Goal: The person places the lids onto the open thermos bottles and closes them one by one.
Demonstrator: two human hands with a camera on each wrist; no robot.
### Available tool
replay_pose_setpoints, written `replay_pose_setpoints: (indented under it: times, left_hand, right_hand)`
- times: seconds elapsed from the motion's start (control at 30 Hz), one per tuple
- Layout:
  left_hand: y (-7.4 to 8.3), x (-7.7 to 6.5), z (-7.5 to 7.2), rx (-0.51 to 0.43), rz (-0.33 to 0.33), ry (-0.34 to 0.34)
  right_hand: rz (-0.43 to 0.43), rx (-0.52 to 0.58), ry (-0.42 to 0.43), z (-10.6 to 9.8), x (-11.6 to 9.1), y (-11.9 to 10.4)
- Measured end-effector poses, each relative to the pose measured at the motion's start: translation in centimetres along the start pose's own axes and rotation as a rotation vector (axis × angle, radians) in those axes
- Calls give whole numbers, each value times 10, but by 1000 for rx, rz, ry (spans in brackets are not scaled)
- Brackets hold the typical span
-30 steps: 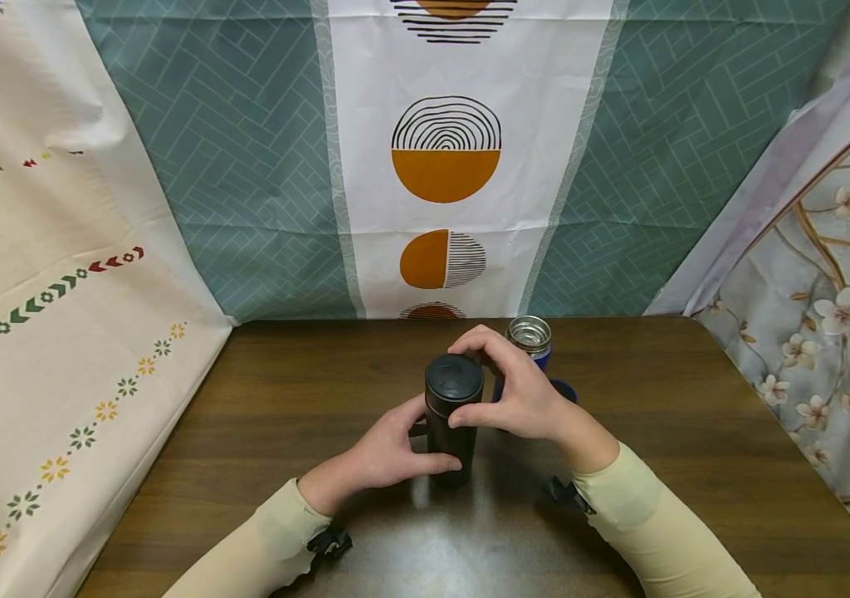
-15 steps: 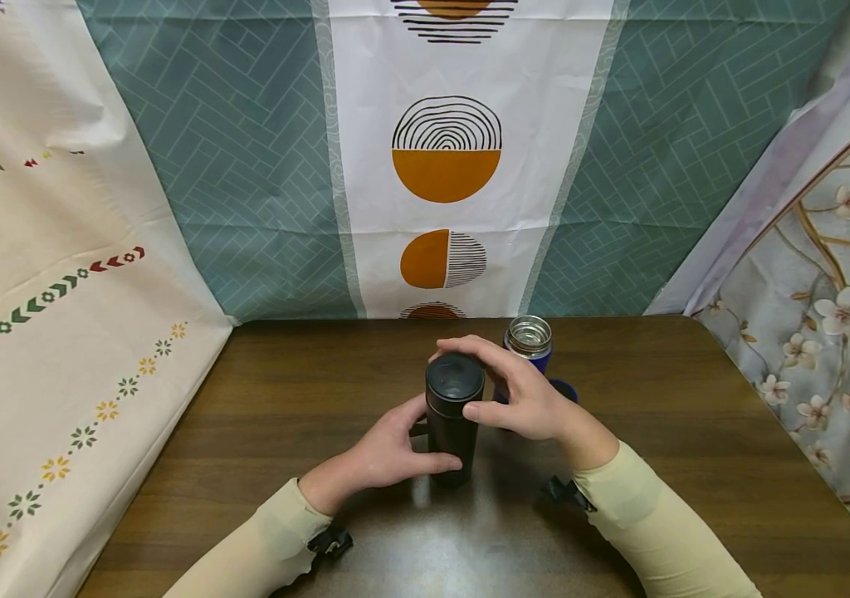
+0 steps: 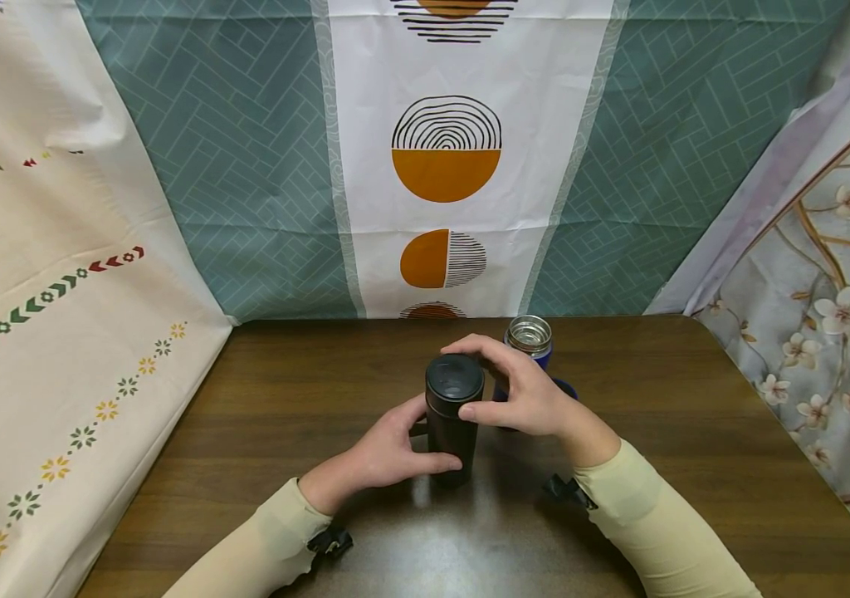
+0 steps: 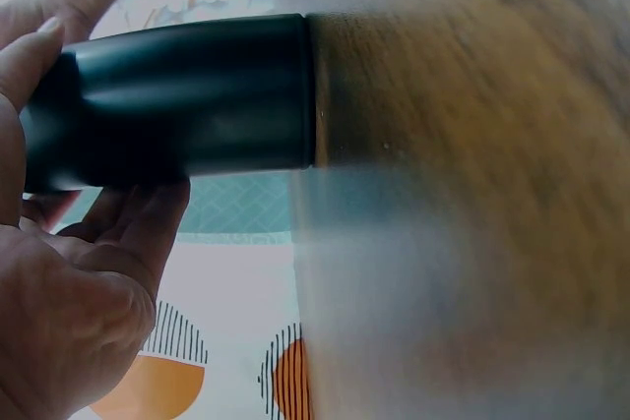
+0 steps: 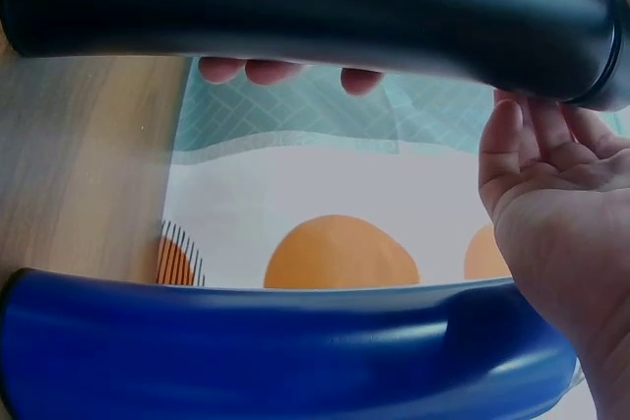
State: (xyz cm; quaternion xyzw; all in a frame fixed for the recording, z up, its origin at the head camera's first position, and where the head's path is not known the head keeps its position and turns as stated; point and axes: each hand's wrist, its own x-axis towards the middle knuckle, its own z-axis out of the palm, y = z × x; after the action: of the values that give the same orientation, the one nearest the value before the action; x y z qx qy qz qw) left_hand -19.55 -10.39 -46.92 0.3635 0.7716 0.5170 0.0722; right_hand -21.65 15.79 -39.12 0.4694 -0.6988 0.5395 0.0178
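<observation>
A black vacuum flask (image 3: 451,453) stands upright on the table, its dark lid (image 3: 456,378) on top. My left hand (image 3: 388,448) grips the body from the left, thumb across the front; in the left wrist view the fingers (image 4: 148,228) wrap the far side. Around the lid's right side curls my right hand (image 3: 525,397), with the thumb in front near the lid's lower edge and the fingers behind. Right behind that hand is a blue flask (image 5: 276,346), upright and uncapped, its steel mouth (image 3: 530,334) showing in the head view.
A small round blue piece (image 3: 565,388), partly hidden by my right hand, lies beside the blue flask. The brown wooden table (image 3: 305,374) ends at a back edge against hanging cloth (image 3: 261,208). More patterned cloth hangs on both sides.
My right thumb has slid rightward across the front of the lid, then slightly back left, and the fingers behind have shifted. The left hand and both flasks have stayed in place.
</observation>
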Motion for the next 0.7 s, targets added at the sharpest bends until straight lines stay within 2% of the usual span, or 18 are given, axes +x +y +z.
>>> replay_pose_setpoints:
  times: [0.5, 0.7]
  left_hand:
    - [-1, 0, 0, 3, 9, -4]
    - [1, 0, 0, 3, 4, -2]
  right_hand:
    - [60, -44, 68, 2, 1, -3]
    - [67, -45, 39, 1, -1, -1]
